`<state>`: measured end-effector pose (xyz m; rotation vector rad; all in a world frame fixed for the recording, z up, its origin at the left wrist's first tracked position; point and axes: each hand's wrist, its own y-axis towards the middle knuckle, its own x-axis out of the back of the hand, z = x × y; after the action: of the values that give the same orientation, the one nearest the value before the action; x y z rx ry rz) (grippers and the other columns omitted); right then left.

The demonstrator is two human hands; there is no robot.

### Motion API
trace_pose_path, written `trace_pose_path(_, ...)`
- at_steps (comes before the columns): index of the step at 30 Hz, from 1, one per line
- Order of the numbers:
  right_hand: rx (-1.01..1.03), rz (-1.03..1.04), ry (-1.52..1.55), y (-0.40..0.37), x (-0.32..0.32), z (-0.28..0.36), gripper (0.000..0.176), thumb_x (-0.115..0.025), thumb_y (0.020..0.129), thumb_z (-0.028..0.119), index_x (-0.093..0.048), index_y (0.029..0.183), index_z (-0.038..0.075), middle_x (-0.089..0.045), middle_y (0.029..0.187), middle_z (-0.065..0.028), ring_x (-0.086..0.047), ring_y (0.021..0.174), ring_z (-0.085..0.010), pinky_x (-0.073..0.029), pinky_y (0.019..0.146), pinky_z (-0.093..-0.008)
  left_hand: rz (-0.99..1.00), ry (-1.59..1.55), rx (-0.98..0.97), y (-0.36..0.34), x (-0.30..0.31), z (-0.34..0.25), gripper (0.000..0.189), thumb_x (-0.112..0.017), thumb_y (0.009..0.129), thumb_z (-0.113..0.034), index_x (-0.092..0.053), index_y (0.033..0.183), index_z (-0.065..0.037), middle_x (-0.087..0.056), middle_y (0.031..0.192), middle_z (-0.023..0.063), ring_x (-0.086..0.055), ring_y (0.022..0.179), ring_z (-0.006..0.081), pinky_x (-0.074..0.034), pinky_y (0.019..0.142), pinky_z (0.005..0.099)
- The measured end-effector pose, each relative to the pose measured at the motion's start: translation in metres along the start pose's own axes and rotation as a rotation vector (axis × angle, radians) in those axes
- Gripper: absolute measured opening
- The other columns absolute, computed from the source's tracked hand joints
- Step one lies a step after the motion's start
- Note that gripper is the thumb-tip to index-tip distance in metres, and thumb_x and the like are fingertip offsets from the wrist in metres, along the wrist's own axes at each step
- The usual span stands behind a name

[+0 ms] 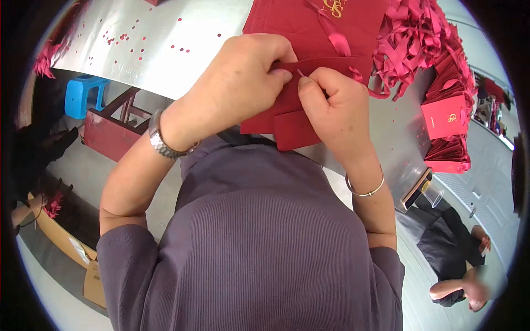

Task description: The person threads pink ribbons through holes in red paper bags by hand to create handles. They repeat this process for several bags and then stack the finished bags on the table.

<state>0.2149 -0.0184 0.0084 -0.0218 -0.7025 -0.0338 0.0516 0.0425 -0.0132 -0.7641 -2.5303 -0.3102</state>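
A dark red paper bag [301, 128] lies at the near table edge, its upper edge folded toward me. My left hand [248, 69] is closed, with thumb and fingers pinching the edge of this bag. Close beside it, my right hand [337, 105] is closed too, pinching the end of a thin pink ribbon [300, 73] that shows between the two hands. Under and beyond them lie more flat red bags [287, 27] with a gold logo. A wider pink ribbon [337, 39] rests on top of these.
A heap of pink ribbons [414, 36] and stacked red bags [444, 118] sit on the right. Red dots are scattered over the metal table [165, 66]. A blue stool [83, 96] and red wooden stool [113, 132] stand left. Another person [452, 243] is at lower right.
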Motion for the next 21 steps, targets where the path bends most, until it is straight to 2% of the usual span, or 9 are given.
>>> trace_pose_path(1,-0.056,0.013,0.024,0.0,0.0,0.002,0.027,-0.062,0.082,0.011,-0.048,0.062,0.0,-0.049,0.054,-0.0164,-0.048,0.045,-0.0301,-0.039,0.045,-0.0378,0.002,0.0,0.0,-0.001,-0.001,0.0,0.017,-0.067,0.079,0.0,-0.063,0.096,0.002,-0.067,0.085,0.0134,-0.065,0.075,0.0247,-0.051,0.068,0.0322)
trace_pose_path(3,-0.046,0.037,0.021,0.005,0.002,-0.001,0.027,-0.062,0.081,0.012,-0.049,0.061,0.0,-0.05,0.054,-0.0162,-0.049,0.046,-0.0305,-0.039,0.045,-0.0381,-0.049,0.142,-0.156,-0.002,-0.003,-0.003,0.018,-0.067,0.078,0.0,-0.063,0.096,0.002,-0.066,0.087,0.0156,-0.065,0.079,0.0309,-0.052,0.07,0.0344)
trace_pose_path(5,-0.039,0.062,0.013,0.005,0.005,-0.003,0.027,-0.062,0.081,0.012,-0.049,0.06,0.001,-0.05,0.054,-0.016,-0.049,0.046,-0.031,-0.039,0.045,-0.0385,-0.03,0.171,-0.153,-0.003,-0.003,-0.005,0.018,-0.067,0.078,0.001,-0.063,0.096,0.001,-0.065,0.088,0.0163,-0.065,0.08,0.0325,-0.052,0.07,0.035)
trace_pose_path(7,0.105,0.061,-0.162,0.003,0.006,-0.005,0.017,-0.062,0.083,0.007,-0.056,0.07,-0.002,-0.049,0.056,-0.0119,-0.043,0.048,-0.0141,-0.037,0.047,-0.0321,-0.017,0.206,-0.145,-0.003,-0.003,-0.005,0.019,-0.067,0.078,0.001,-0.063,0.096,0.001,-0.065,0.089,0.017,-0.065,0.081,0.0341,-0.052,0.071,0.0357)
trace_pose_path(8,0.108,0.064,-0.163,0.003,0.007,-0.007,0.017,-0.062,0.083,0.007,-0.056,0.07,-0.002,-0.049,0.056,-0.0119,-0.043,0.048,-0.0141,-0.037,0.047,-0.0321,-0.041,0.138,-0.144,-0.003,-0.003,-0.005,0.019,-0.066,0.079,0.002,-0.063,0.097,0.001,-0.065,0.089,0.0164,-0.065,0.081,0.0329,-0.052,0.071,0.0351)
trace_pose_path(10,0.281,0.08,-0.28,0.004,0.009,-0.011,0.017,-0.062,0.082,0.007,-0.055,0.07,-0.001,-0.05,0.058,-0.0141,-0.045,0.047,-0.0179,-0.039,0.048,-0.0331,-0.072,0.073,-0.142,-0.003,-0.003,-0.002,0.019,-0.065,0.079,0.002,-0.063,0.098,0.001,-0.066,0.089,0.0158,-0.065,0.081,0.0316,-0.052,0.072,0.0345)
trace_pose_path(13,0.242,0.084,-0.23,0.003,0.007,-0.016,0.017,-0.063,0.082,0.007,-0.055,0.07,-0.001,-0.049,0.057,-0.0133,-0.045,0.048,-0.0181,-0.038,0.048,-0.0323,-0.055,-0.055,-0.077,-0.003,-0.005,0.003,0.019,-0.064,0.08,0.002,-0.064,0.099,0.001,-0.067,0.089,0.0131,-0.065,0.078,0.0262,-0.052,0.073,0.0322)
trace_pose_path(15,0.215,0.087,-0.193,0.002,0.008,-0.014,0.017,-0.063,0.082,0.007,-0.055,0.07,-0.001,-0.049,0.057,-0.0125,-0.045,0.048,-0.0175,-0.038,0.048,-0.0318,-0.041,-0.116,-0.01,-0.004,-0.007,0.004,0.018,-0.063,0.082,0.001,-0.065,0.101,0.001,-0.067,0.087,0.0101,-0.064,0.077,0.0185,-0.051,0.073,0.0296)
trace_pose_path(21,0.211,0.02,-0.123,-0.004,0.005,-0.012,0.016,-0.064,0.083,0.007,-0.057,0.071,0.0,-0.049,0.056,-0.0099,-0.043,0.048,-0.0144,-0.037,0.048,-0.0298,0.03,-0.094,0.135,-0.001,-0.001,-0.004,0.017,-0.061,0.085,-0.002,-0.064,0.102,0.002,-0.067,0.083,0.0076,-0.061,0.077,0.012,-0.05,0.072,0.0273)
